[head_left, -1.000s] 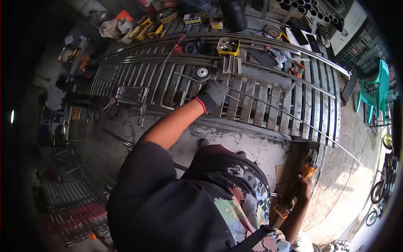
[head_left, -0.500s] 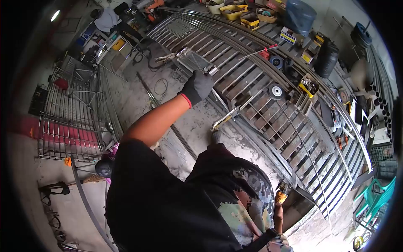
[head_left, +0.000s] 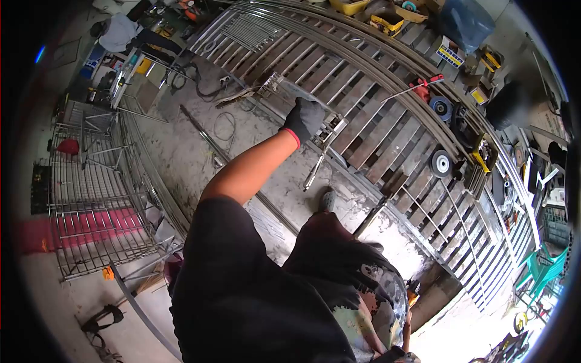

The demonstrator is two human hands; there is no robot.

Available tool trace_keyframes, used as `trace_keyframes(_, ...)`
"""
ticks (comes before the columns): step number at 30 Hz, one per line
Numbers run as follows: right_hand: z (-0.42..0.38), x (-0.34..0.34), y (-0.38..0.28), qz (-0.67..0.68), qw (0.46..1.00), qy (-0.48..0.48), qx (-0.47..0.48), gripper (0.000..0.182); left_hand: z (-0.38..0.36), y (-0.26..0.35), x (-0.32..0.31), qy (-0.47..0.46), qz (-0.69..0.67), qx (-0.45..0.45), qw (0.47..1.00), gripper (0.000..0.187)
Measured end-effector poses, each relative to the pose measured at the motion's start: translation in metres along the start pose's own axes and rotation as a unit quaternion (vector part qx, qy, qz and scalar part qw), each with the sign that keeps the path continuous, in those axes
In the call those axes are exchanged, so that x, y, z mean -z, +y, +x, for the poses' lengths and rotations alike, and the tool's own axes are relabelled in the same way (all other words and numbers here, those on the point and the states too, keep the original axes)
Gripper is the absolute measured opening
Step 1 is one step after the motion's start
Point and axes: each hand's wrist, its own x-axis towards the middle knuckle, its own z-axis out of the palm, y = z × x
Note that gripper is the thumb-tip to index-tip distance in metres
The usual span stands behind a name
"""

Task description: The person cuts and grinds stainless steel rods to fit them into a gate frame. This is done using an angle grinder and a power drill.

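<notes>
My left hand (head_left: pixel 305 119), in a dark glove with a red cuff, is closed at the near edge of a slatted metal gate (head_left: pixel 369 124). What its fingers hold is hidden. Right beside it are a metal clamp-like fitting (head_left: pixel 331 128) and a flat, tray-like metal piece (head_left: pixel 284 94). Low on the right, my right hand (head_left: pixel 410 310) is largely hidden by my patterned shirt; it is closed on a yellow and black power tool (head_left: pixel 413 296), of which only part shows.
A long-handled red tool (head_left: pixel 433 80), a wheel (head_left: pixel 440 163) and yellow bins (head_left: pixel 387 24) lie along the gate's far side. Metal racks (head_left: pixel 97 199) stand left. Long bars (head_left: pixel 212 142) lie on the floor. A person in grey (head_left: pixel 118 33) is at the upper left.
My view has shifted, and the gate and wheel appear farther right. My left hand appears slightly right and lower, still closed. The power tool is more hidden behind my shirt.
</notes>
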Motion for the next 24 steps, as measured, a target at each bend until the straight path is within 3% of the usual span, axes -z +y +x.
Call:
trace_keyframes(8,-0.025,-0.038,0.019,-0.084,0.992,0.095,-0.022,0.053,0.009,-0.004,-0.042,-0.054,-0.107,0.003,0.993,0.016)
trace_keyframes(12,-0.03,-0.044,0.025,-0.119,0.986,0.114,-0.028,0.059,0.011,-0.009,-0.028,-0.094,-0.107,-0.006,0.99,0.016)
trace_keyframes(16,-0.045,-0.053,0.03,-0.101,0.987,0.121,-0.025,0.065,0.018,-0.014,-0.047,-0.079,-0.139,-0.01,0.987,0.016)
trace_keyframes(18,-0.081,-0.077,0.008,0.008,0.994,0.112,0.01,0.05,0.021,-0.02,-0.063,-0.077,-0.228,-0.001,0.971,0.016)
trace_keyframes(19,-0.083,-0.08,0.004,-0.036,0.992,0.118,0.014,0.046,0.021,-0.031,-0.056,-0.068,-0.257,-0.027,0.964,0.015)
trace_keyframes(21,-0.102,-0.095,-0.002,0.04,0.994,0.102,0.026,0.038,0.019,-0.042,-0.05,-0.11,-0.328,-0.012,0.938,0.016)
trace_keyframes(22,-0.133,-0.119,-0.035,-0.013,0.992,0.122,0.013,0.032,0.017,-0.047,-0.045,-0.1,-0.362,-0.022,0.927,0.018)
trace_keyframes(23,-0.104,-0.1,-0.004,-0.048,0.992,0.113,0.011,0.028,0.014,-0.047,-0.056,-0.103,-0.425,-0.017,0.899,0.017)
trace_keyframes(24,-0.082,-0.083,0.031,-0.17,0.973,0.099,0.118,0.027,0.01,-0.045,-0.073,-0.107,-0.486,-0.011,0.867,0.017)
